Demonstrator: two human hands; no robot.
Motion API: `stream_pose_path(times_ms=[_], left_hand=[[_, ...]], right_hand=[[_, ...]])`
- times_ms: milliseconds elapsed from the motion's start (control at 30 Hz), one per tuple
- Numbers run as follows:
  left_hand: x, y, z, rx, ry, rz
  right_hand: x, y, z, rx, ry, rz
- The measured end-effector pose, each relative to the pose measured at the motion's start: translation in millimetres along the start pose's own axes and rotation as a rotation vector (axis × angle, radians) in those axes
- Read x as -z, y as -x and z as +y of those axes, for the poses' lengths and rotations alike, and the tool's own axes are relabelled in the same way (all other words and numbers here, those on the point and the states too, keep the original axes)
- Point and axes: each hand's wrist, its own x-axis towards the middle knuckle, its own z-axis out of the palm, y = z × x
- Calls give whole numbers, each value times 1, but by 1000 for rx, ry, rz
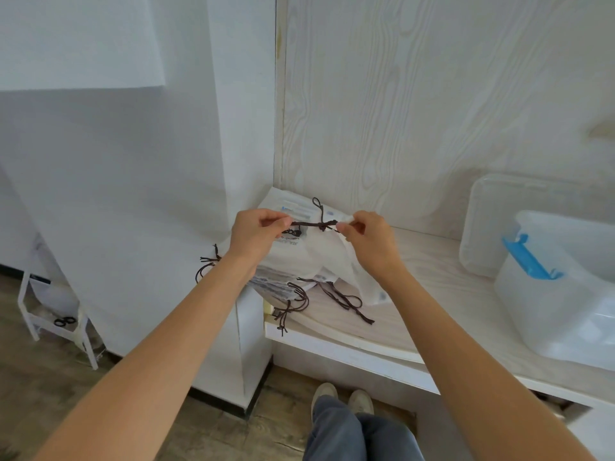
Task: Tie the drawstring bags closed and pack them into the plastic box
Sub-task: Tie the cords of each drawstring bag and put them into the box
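A white drawstring bag (327,257) hangs in the air above a stack of like bags (283,281) at the left end of the pale wooden shelf (429,294). Its dark brown drawstring (312,224) is stretched level between my hands, with a knot near the middle and a loop standing up. My left hand (256,232) pinches the cord's left end. My right hand (369,237) pinches the right end at the bag's gathered mouth. The clear plastic box (559,294) with a blue latch stands at the shelf's right end.
The box's clear lid (489,224) leans against the wood-grain back wall. Loose brown cords (346,299) trail from the stack toward the shelf's front edge. A white wall panel stands left, with a small white rack (56,314) on the floor. My shoes (342,402) show below.
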Motion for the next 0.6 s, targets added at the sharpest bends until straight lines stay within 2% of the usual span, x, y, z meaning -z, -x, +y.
stream_pose_path(times_ms=[133,233,300,600], left_hand=[[-4,2,-3,-33,-40,54],[-6,3,-5,-31,-45,74],[-7,2,-5,-24,-34,70],[-26,4,1,-6,103,12]], right_hand=[[3,3,1,-318,-564,-66],[3,5,7,-457,-782,-77],[3,6,8,-469,-812,-78],[6,-2,-1,-360,-628,-164]])
